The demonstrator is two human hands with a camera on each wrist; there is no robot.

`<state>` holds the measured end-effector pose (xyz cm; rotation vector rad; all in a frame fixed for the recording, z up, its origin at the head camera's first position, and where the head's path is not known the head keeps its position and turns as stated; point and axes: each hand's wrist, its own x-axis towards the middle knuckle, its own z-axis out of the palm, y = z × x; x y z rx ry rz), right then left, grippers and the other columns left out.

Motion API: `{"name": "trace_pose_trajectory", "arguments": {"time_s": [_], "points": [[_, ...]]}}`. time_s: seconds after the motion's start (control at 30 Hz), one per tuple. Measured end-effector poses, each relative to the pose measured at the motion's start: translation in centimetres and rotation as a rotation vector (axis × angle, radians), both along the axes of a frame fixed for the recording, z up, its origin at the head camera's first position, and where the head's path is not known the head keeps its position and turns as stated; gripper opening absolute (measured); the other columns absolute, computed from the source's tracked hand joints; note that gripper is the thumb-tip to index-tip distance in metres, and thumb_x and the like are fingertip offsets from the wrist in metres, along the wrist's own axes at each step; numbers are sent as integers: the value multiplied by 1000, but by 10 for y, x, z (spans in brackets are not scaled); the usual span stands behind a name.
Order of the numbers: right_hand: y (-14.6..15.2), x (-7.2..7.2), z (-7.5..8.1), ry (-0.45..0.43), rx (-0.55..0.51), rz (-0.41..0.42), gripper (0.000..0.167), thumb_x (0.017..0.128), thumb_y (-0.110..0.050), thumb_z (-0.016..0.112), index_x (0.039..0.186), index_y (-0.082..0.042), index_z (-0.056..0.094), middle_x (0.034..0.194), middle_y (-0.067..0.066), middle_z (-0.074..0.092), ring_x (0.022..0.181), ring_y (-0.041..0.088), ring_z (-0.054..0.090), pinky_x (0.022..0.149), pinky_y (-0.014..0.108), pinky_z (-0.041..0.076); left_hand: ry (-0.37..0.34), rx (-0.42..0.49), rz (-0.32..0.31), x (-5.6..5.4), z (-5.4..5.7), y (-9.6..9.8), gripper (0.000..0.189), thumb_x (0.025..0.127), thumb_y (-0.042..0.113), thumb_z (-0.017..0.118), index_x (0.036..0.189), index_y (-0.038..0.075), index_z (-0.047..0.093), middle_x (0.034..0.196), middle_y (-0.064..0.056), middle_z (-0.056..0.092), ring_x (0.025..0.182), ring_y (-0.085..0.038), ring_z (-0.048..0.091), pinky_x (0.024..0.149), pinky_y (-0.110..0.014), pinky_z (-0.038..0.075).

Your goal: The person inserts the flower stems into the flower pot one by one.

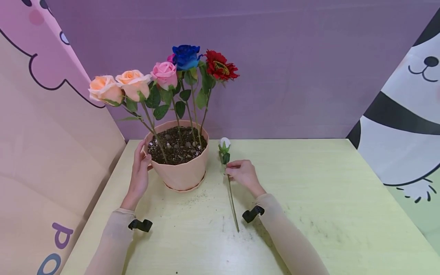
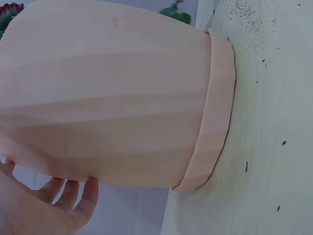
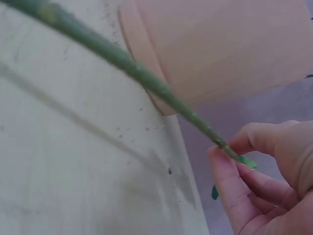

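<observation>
A pink flowerpot (image 1: 178,175) on a saucer stands at the left of the table, filled with dark soil (image 1: 177,152). My left hand (image 1: 139,175) holds the pot's left side, its thumb near the rim; the left wrist view shows fingertips against the pot wall (image 2: 107,78). Right of the pot, my right hand (image 1: 245,176) pinches the green stem (image 3: 132,68) of a white artificial rose (image 1: 225,143) between thumb and fingers, just below its leaves. The bloom points away from me, and the stem's lower end slants towards me above the table.
Two peach roses (image 1: 134,84), a pink rose (image 1: 165,74), a blue rose (image 1: 186,57) and a red flower (image 1: 220,65) stand in the soil. Dark specks of soil lie on the pale table (image 1: 309,183). A purple backdrop (image 1: 292,76) hangs behind.
</observation>
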<state>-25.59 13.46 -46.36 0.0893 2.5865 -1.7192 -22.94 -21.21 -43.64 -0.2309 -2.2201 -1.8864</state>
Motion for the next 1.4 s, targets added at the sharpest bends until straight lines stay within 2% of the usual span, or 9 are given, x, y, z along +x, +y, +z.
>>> {"name": "trace_pose_trajectory", "arguments": {"time_s": [0.17,0.37,0.6,0.73,0.8,1.03,1.1,1.23,1.4], "points": [[2,1,11,31,-80,-28,28,92,-10,69,114,4,78,102,20,80,77,16,77,69,31,65,2,-6,3,0,2,0,60,116,29,31,173,24,12,180,-9,9,165,-37,13,120,-68,33],[6,7,29,44,-167,-31,27,99,-11,67,121,3,72,112,25,79,87,25,79,68,29,64,17,2,-7,-1,2,0,60,117,30,32,173,25,12,179,-8,11,161,-35,23,116,-59,36],[11,10,51,148,-301,-47,34,102,-12,70,133,3,68,124,23,77,84,6,75,70,25,64,11,-9,-4,-3,2,1,60,117,31,31,173,24,11,179,-11,11,159,-37,26,116,-58,36],[12,10,66,217,-362,-65,39,101,-12,73,136,4,67,127,23,75,85,3,76,72,26,64,17,-7,-5,-4,3,1,60,117,30,31,173,22,11,179,-12,12,157,-39,29,117,-61,35],[13,11,73,248,-387,-68,38,100,-11,74,135,5,68,123,19,78,85,3,76,73,27,65,20,-3,-5,-4,4,1,60,117,30,31,173,23,11,179,-11,11,157,-38,29,117,-61,35],[14,14,93,310,-483,-79,35,99,-8,74,130,8,68,95,-9,80,84,6,77,74,31,65,11,-10,10,-4,4,2,59,117,31,31,173,24,12,171,-17,23,143,-31,39,115,-54,38],[14,14,98,325,-505,-81,34,99,-6,74,128,10,68,93,-9,80,83,7,77,73,32,66,15,-4,6,-4,3,2,59,117,30,31,173,24,13,173,-16,22,145,-33,39,115,-56,38],[15,15,106,349,-543,-78,31,99,-5,74,124,10,68,92,-7,81,84,8,77,74,32,66,8,-2,1,-2,2,2,60,116,29,31,173,24,12,179,-11,13,159,-38,28,118,-64,35],[14,16,123,419,-613,-77,31,98,-3,74,123,13,65,91,-7,81,83,8,77,73,31,66,-13,-4,5,-1,0,0,60,115,29,31,173,26,12,178,-14,15,161,-39,25,119,-65,34]]}}
